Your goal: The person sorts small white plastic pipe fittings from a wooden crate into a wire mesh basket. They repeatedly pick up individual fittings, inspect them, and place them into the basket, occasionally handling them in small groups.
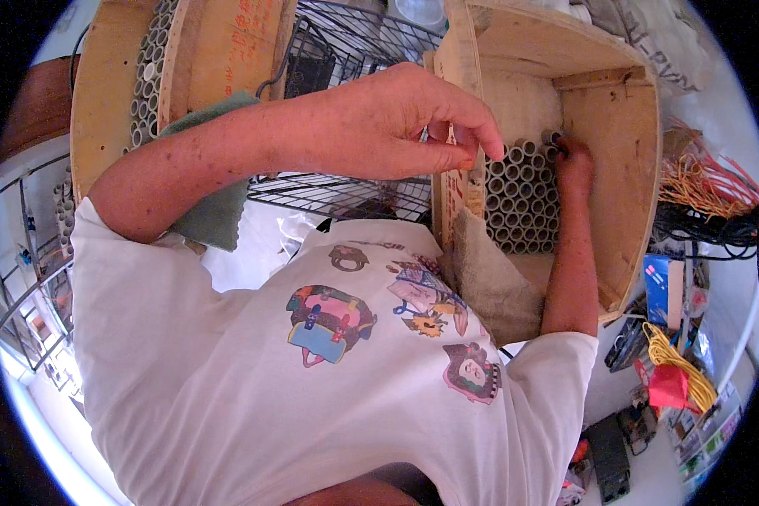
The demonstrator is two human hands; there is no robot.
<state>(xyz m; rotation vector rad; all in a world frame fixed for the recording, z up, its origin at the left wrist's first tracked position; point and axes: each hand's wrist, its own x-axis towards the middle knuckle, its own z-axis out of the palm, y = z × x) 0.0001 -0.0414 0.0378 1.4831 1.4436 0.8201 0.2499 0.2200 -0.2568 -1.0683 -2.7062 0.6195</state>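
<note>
My right hand (574, 169) is inside a wooden box (607, 171) at the right, its fingers closed at a short grey plastic tube (549, 137) at the top corner of a stack. Below and left of it, several grey tubes (522, 202) lie packed in rows, open ends facing up at me. My left hand (436, 129) hovers by the box's left wall, fingers loosely curled, thumb and index apart. Nothing shows between them; its other fingers are partly hidden. A beige cloth (496, 284) drapes over the box's near left corner.
Another wooden box (107, 82) with upright tube ends (147, 82) stands at the left. Green cloth (212, 215) hangs under my left forearm. Black wire racks (348, 190) stand between the boxes. Orange wires (708, 177) and a coiled yellow cable (677, 360) are at the right.
</note>
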